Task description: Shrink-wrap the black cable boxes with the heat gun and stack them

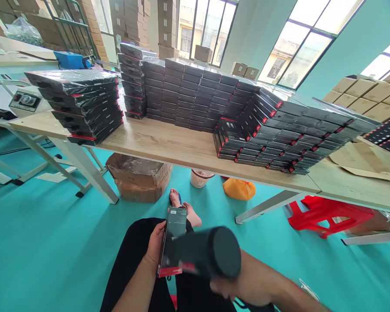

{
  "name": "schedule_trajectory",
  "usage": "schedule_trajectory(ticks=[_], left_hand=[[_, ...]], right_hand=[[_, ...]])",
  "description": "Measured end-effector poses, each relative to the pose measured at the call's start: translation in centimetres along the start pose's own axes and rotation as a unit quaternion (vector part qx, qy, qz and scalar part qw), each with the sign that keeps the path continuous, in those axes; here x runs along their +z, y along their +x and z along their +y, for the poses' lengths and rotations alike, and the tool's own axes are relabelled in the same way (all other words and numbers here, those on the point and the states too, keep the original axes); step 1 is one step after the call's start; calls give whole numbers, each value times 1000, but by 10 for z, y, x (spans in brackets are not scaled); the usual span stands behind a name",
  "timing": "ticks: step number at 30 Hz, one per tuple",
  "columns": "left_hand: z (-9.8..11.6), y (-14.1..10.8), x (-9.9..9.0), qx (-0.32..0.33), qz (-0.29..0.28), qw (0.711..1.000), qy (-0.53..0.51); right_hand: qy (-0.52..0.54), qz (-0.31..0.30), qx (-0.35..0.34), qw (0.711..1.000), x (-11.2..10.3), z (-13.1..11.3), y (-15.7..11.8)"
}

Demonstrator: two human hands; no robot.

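Black box (174, 227), slim and flat with crisp corners and a red band at its near end, is held tilted above the dark trousers (121, 264), in front of the counter (159, 136). My left hand (154, 245) grips its long left side, fingers (160, 226) closed at the edge. My right hand (250, 281) is wrapped round a dark, cylindrical tool (225, 251), as far as the blur shows; the round end faces me, and the barrel overlaps the box in my view. I cannot tell whether the two touch.

To manage this well, I would support the box by its edge, clear of the barrel, and hold the tool steady enough not to knock or scuff the printed face. A light, even grip should spare the thin walls from denting.

Beyond, the counter has a pale wood-grain top. On its left stands a stack of dark boxes (84, 104) in shiny, creased clear film; a long wall of similar boxes (195, 95) runs behind, red marks dotting its right part. Below, a rough brown carton (141, 180) and a soft orange bag (238, 189) rest on the smooth turquoise floor (65, 225).
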State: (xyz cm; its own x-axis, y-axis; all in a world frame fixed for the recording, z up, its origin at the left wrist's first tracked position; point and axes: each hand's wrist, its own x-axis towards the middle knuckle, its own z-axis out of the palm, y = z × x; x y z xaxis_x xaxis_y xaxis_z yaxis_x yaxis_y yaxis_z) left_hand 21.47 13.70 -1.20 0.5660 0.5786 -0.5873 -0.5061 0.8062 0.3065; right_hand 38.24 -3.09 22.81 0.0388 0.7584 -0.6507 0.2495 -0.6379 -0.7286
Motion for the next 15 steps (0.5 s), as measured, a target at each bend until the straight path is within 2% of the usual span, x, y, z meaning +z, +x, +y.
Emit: schedule_trajectory(ticks=[2,4,7,9,12,15], left_hand=[[-1,-2,2,29,35,999,9],[0,-6,8,34,46,998,19],[2,-12,18,-12,5,1000,27],[2,-15,22,-26,-14,999,33],[-1,-17,23,-6,6,999,33],[-3,-18,23,5,18,999,35]], right_hand=[[29,59,-20,998,0,-2,0],[8,27,-30,999,-2,-4,-2],[-51,-41,-63,996,-1,-7,-9],[-49,-17,-82,995,2,-7,-11],[8,28,-56,998,7,-6,-1],[93,19,-63,993,3,-8,16]])
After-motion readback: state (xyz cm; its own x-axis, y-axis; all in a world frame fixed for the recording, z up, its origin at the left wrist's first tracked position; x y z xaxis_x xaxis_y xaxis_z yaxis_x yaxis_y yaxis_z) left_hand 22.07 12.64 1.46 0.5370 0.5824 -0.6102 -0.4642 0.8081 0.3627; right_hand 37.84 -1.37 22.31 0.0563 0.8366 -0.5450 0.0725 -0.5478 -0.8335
